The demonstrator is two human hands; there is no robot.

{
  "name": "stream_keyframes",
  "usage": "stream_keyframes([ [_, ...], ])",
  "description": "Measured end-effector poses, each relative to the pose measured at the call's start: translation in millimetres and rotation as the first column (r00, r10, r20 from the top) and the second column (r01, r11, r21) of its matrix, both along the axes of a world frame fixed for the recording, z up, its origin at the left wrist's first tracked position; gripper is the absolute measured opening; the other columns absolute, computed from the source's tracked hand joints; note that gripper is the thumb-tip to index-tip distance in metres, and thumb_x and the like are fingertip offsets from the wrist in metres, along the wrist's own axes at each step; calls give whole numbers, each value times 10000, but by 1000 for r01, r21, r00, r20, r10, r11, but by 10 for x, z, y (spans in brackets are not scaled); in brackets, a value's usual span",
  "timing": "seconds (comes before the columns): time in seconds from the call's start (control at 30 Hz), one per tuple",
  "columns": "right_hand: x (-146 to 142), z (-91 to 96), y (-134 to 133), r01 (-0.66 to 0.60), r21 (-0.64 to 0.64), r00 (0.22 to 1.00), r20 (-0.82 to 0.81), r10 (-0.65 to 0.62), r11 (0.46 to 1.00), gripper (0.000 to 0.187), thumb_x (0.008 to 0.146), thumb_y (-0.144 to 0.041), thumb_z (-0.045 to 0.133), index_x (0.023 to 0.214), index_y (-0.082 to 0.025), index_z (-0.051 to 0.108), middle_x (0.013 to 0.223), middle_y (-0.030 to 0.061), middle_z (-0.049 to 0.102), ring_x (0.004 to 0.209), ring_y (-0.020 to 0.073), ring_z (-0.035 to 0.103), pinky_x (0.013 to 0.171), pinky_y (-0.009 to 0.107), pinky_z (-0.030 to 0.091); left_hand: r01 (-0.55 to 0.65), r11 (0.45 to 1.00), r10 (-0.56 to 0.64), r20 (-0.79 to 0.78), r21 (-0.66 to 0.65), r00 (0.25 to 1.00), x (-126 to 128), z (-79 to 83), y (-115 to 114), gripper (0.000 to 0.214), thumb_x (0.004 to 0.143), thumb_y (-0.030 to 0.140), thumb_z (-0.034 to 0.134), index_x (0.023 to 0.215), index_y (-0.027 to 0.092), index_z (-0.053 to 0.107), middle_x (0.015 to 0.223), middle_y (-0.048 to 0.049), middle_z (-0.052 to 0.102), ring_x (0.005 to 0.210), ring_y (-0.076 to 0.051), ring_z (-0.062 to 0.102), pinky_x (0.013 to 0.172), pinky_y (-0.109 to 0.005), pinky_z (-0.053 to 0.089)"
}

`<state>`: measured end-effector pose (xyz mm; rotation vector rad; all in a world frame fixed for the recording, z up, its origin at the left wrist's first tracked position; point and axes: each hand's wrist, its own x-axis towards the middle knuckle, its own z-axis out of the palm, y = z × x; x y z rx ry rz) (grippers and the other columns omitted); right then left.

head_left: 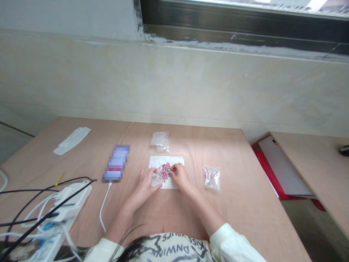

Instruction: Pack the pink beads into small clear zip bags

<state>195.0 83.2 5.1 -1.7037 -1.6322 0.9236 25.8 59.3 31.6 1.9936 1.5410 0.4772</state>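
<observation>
Left hand [143, 186] lies curved over a small clear plastic bag [156, 179] at the paper's edge; from my remote view, I can't tell whether it grips. Just right of those fingers, a heap of pink beads [164, 171] sits on a white paper sheet [155, 162]. Right hand [181, 176] is in a narrow pinch at the heap, its fingertips [172, 168] closed on a small silvery piece [168, 169]. Ahead of both hands lies a crumpled clear bag [160, 142], and well right of the right hand, a clear bag of pink pieces [212, 177] rests on the wooden table [218, 153].
</observation>
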Motion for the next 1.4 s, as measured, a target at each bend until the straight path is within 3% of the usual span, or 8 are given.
stream_keyframes([
  [0.3,-28,145,-38,67,55,992,-108,-61,996,59,681,-125,535,637,-163,538,691,32,543,695,159,504,672,280,390,9,999,-9,11,37,1000,22,12,39,443,623,246,591,1019,191,399,990,-64,559,993,-239,504,975,-518,162],
  [0.47,-178,302,-168,-92,100,977,-183,109,991,22,680,-160,567,691,-177,573,723,25,570,724,158,512,674,275,390,3,1000,-3,14,31,1000,29,-27,4,442,631,258,582,1027,177,403,1024,-84,559,1000,-244,510,980,-498,165],
  [0.53,-175,278,-194,-83,90,976,-195,99,992,51,690,-175,561,740,-177,575,748,31,573,731,160,515,675,277,394,-14,1000,14,12,26,1000,6,-41,-17,456,637,268,581,1043,177,396,1043,-92,555,1020,-248,499,984,-499,151],
  [0.67,-50,118,-203,63,76,995,-83,-56,995,88,684,-143,541,771,-155,546,801,60,551,785,183,501,716,305,391,-17,999,17,6,28,1000,-62,-60,-52,459,651,293,579,1054,188,388,1049,-87,555,1045,-247,477,987,-502,129],
  [0.87,40,40,-211,-25,73,999,-29,27,997,78,696,-108,502,698,-167,554,754,50,540,771,179,497,709,297,390,-14,1000,14,7,22,1000,-50,-44,-38,464,645,283,586,1055,181,394,1039,-84,557,1027,-246,488,987,-497,128],
  [1.13,-91,334,-244,-12,142,989,-142,32,990,80,727,-166,520,741,-177,598,760,48,545,778,178,497,732,320,395,-32,998,28,71,55,997,92,12,21,454,609,249,608,1016,180,418,1007,-89,559,1004,-258,496,951,-489,223],
  [1.3,-203,528,-410,-1,127,981,-193,26,992,138,725,-273,539,796,-203,634,950,93,499,927,226,462,702,331,422,-188,982,176,252,27,952,204,71,-33,506,599,198,604,1053,153,384,1036,-123,511,992,-242,495,841,-393,389],
  [1.4,-128,588,-493,-11,124,947,-316,50,992,129,736,-258,511,761,-179,610,875,83,539,843,198,512,632,290,438,-188,982,177,381,-10,908,193,199,-101,537,595,227,631,1070,177,385,1026,-92,518,990,-218,500,846,-364,393],
])
